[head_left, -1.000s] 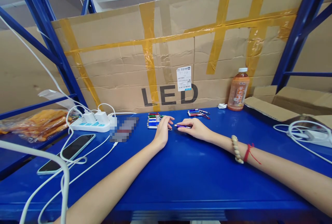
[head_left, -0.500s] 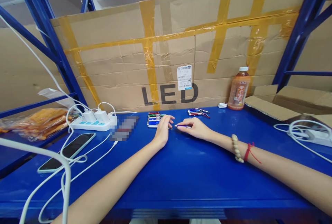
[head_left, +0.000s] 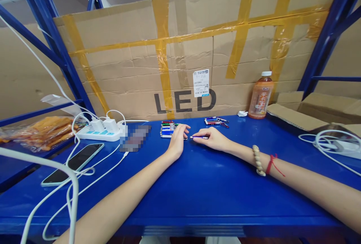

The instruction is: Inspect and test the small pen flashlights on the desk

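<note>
From the head camera, we are grasping a purple pen-shaped stick (head_left: pixel 200 137) between the thumb and fingers of our right hand (head_left: pixel 216 140), its silvery tip pointing toward nine o'clock, into the gap between our two hands. Our left hand (head_left: pixel 177 141) is bending its fingers over the near end of a row of coloured sticks (head_left: pixel 167 133), which is lying at about ten o'clock from that palm; whether those fingers are gripping anything, we cannot tell. At twelve o'clock from our right hand, a small group of clipped sticks (head_left: pixel 214 122) is resting on the blue table (head_left: pixel 214 195). Toward two o'clock, a bottle (head_left: pixel 260 99) is standing upright just beside a crumpled white scrap (head_left: pixel 242 113). Around nine o'clock from our left hand, a white power strip (head_left: pixel 98 134) is holding two plugs, and a phone (head_left: pixel 80 157) is lying nearer to us.
</note>
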`<state>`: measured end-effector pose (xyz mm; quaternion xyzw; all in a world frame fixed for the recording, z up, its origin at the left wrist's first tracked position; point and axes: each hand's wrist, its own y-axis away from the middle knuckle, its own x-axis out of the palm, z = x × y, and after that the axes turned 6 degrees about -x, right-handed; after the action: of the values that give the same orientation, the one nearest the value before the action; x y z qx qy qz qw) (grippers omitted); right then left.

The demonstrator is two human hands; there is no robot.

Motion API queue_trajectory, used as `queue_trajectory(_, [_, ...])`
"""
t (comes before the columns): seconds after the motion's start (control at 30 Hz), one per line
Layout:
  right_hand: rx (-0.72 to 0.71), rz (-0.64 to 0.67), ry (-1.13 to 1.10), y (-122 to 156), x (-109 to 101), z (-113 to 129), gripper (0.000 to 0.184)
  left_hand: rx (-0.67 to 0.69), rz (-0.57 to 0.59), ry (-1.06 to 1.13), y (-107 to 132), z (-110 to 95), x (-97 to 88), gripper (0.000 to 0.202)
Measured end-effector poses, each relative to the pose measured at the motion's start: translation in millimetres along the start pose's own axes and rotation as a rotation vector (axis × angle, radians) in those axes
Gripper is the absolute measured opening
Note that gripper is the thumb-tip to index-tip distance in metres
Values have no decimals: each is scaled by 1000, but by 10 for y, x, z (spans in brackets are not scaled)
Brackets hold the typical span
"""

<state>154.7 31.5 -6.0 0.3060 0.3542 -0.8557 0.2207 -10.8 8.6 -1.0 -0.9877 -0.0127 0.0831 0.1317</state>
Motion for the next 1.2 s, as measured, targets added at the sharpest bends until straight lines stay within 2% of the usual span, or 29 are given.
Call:
queue_trajectory(0.3, [28,36,6,-12,-18,-24,38,0,-5,-3,8,-6,0,26])
queue_trajectory(0.47, [-86,66,71,-24,-84,-107,38,5,-5,13,6,-2,0,26])
queue_trajectory(0.63, [-165,108,211,-16,-304,-325,34,8,-9,16,-6,17,6,27])
queue_trajectory(0.83, [-52,19,441,58,-563,-601,24,0,-10,33,-17,26,5,28])
queue_trajectory(1.03, [-2,-37,759,103,-638,-595,20,-12,-8,39,-18,17,2,27])
queue_trajectory(1.2, [38,-65,722,103,-620,-590,19,-20,-19,35,-20,18,2,28])
